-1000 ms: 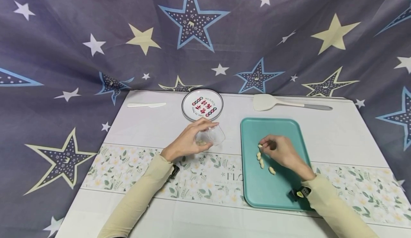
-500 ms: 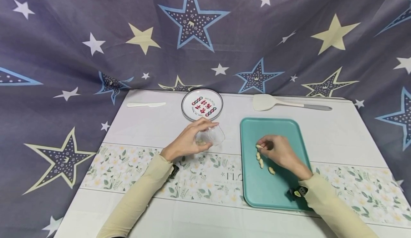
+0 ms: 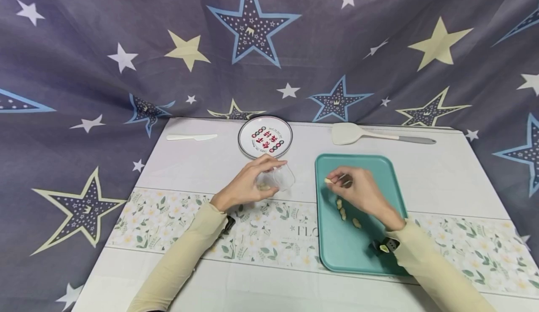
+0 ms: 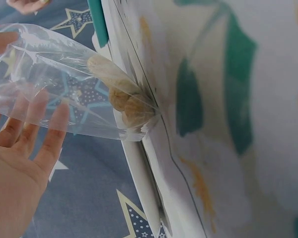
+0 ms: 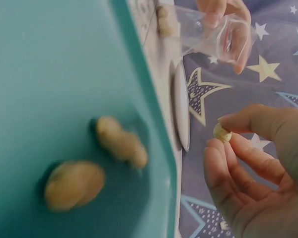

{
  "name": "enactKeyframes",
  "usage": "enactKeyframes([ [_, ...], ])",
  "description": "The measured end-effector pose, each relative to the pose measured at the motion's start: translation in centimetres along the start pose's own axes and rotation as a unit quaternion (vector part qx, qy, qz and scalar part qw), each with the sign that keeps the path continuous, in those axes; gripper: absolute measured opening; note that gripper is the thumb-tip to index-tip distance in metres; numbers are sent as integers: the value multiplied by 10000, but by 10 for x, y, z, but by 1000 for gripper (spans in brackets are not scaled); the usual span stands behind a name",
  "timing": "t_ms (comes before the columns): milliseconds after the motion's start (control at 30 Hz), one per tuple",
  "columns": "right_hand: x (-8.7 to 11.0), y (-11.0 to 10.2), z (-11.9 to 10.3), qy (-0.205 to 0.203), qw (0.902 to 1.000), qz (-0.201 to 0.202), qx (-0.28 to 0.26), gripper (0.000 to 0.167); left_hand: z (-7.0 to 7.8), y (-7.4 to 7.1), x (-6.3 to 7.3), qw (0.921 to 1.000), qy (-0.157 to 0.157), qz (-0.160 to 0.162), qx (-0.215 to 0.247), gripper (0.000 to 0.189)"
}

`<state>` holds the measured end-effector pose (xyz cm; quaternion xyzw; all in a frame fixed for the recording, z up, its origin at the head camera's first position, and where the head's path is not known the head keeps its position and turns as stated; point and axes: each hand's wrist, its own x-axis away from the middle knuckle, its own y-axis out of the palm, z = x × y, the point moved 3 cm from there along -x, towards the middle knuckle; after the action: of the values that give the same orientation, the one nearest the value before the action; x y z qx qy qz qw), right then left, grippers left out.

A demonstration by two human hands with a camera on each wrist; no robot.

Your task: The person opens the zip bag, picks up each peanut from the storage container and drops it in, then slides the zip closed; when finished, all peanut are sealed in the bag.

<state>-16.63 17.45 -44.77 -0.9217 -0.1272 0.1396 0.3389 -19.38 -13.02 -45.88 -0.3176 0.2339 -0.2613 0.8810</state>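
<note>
My left hand [image 3: 242,186] holds a clear zip bag [image 3: 283,177] over the table, left of the teal tray [image 3: 345,253]. In the left wrist view the bag's mouth is spread around the fingers, and several peanuts [image 4: 123,99] lie at its bottom. Above the tray's left side, my right hand [image 3: 363,192] pinches a single peanut [image 5: 222,133] between thumb and fingertips. Below that hand, three unshelled peanuts [image 3: 343,214] lie on the tray; two of these show large and blurred in the right wrist view.
Behind the bag stands a round white plate [image 3: 257,150] with red characters and a dark rim. A white plastic knife [image 3: 191,137] lies at the back left. Beyond the tray is a spatula [image 3: 347,134] with a grey handle. A starry curtain [image 3: 269,83] hangs along the table's back edge.
My right hand has lifted the pinched peanut off the line of peanuts and carried it left and away from me, towards the tray's left rim. The left hand and bag have stayed put.
</note>
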Motion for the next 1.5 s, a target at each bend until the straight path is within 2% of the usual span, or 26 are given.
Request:
enactKeyframes([
  [367,-14,17,-30,104,9988,-123,-462,10,-1,4,7,9999,118,4,-5,74],
  [500,-20,25,-41,54,9980,-175,-602,10,0,5,8,9999,64,-13,-84,74],
  [800,-32,43,-60,-194,9952,-502,-819,7,6,6,6,9992,264,-10,-305,73],
  [1133,-35,49,-64,-342,9939,-502,-918,10,7,3,3,9996,169,-50,-226,74],
  [1400,-32,38,-54,-451,9943,-222,-942,10,7,-1,2,9996,152,-10,-220,72],
  [1500,-29,31,-46,-370,9954,-129,-872,9,6,-2,1,9995,179,0,-256,72],
])
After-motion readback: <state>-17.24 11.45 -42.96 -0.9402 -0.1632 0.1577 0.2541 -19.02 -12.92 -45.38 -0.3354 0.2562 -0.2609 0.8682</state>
